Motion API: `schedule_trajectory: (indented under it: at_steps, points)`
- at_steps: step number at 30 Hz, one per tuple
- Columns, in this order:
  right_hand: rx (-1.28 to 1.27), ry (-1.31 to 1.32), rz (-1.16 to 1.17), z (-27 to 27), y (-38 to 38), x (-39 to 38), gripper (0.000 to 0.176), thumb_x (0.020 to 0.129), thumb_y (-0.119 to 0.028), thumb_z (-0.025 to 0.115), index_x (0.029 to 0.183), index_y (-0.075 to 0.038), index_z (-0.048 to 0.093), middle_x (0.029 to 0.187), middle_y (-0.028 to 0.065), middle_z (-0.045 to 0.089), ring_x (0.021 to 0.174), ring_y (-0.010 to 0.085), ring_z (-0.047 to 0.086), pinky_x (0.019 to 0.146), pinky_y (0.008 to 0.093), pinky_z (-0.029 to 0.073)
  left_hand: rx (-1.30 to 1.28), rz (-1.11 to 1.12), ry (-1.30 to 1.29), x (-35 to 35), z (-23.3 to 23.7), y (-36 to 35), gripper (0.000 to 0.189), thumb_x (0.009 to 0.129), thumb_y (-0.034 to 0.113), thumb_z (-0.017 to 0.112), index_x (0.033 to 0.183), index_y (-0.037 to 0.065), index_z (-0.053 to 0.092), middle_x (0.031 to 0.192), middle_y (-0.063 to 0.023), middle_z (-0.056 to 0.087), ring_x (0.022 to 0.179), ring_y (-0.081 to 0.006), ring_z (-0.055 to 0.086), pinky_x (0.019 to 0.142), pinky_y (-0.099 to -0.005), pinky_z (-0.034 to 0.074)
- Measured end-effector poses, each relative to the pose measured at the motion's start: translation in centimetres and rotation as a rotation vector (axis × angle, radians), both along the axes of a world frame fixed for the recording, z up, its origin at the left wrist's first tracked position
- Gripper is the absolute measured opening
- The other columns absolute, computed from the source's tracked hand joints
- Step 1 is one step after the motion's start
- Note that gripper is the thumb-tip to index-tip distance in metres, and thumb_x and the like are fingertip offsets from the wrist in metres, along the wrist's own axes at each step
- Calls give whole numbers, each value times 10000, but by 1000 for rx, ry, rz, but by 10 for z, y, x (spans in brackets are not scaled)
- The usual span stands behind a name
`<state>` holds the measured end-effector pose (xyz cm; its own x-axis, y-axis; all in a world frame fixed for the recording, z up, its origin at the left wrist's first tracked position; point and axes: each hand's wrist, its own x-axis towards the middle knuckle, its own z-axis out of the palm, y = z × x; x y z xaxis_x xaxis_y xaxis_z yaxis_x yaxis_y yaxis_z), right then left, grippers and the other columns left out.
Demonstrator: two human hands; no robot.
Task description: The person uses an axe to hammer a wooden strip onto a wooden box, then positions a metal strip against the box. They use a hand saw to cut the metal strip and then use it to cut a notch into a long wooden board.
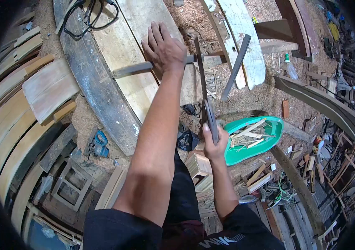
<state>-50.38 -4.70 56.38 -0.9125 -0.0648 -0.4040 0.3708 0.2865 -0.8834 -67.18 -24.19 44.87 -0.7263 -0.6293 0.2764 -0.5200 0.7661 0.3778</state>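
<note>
My left hand (164,49) lies open over a narrow wooden strip (133,69), fingers stretched out and pressing it down on the planks of a wooden bench (126,33). The strip runs crosswise under the palm, and its right end sticks out past the bench edge. My right hand (216,143) is closed round the handle of a handsaw (203,77). Seen nearly edge-on, the saw's blade points away from me and crosses the strip just right of my left hand.
A black cable (90,20) lies on the bench. Another strip (236,66) rests slanted against pale planks (244,25). A green tub (250,156) holds wood scraps. On the floor at left is a blue power tool (99,143). Stacked curved boards (8,129) fill the left side; sawdust covers the floor.
</note>
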Motion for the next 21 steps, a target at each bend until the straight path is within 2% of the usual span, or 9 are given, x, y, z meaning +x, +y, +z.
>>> schedule_trajectory:
  at_steps: [2, 7, 14, 18, 21]
  points:
    - [-39, 5, -53, -6, -5, -3, 323, 931, -161, 637, 651, -49, 519, 548, -56, 436, 520, 34, 375, 466, 262, 295, -17, 2, -3, -3, 2, -2, 571, 849, 193, 481, 1397, 34, 478, 1507, -165, 403, 1420, -298, 333, 1179, -510, 157]
    - [-4, 52, -10, -19, -21, -41, 323, 927, -170, 643, 660, -41, 515, 530, -32, 412, 510, 41, 371, 451, 273, 286, -20, 1, -3, 0, 0, 0, 579, 849, 192, 473, 1406, 35, 471, 1503, -162, 407, 1422, -298, 334, 1175, -529, 156]
    - [63, 65, 37, -22, -18, -15, 312, 927, -162, 643, 665, -44, 521, 528, -37, 392, 502, 42, 367, 454, 271, 287, -5, 4, -6, 1, 0, -1, 570, 854, 197, 465, 1401, 38, 482, 1513, -153, 407, 1419, -293, 340, 1172, -527, 161]
    - [119, 56, 41, -4, -9, 5, 288, 927, -149, 630, 676, -40, 539, 536, -29, 401, 504, 51, 377, 459, 273, 296, -11, 9, -10, 0, -1, 1, 560, 860, 199, 465, 1398, 43, 487, 1513, -150, 408, 1415, -291, 349, 1172, -525, 167]
    - [52, 39, 4, -17, -4, 4, 295, 925, -151, 636, 672, -40, 532, 542, -35, 399, 514, 50, 378, 464, 275, 297, -16, 10, -5, -1, 0, 0, 559, 860, 199, 469, 1397, 46, 488, 1511, -151, 410, 1414, -291, 351, 1171, -524, 173]
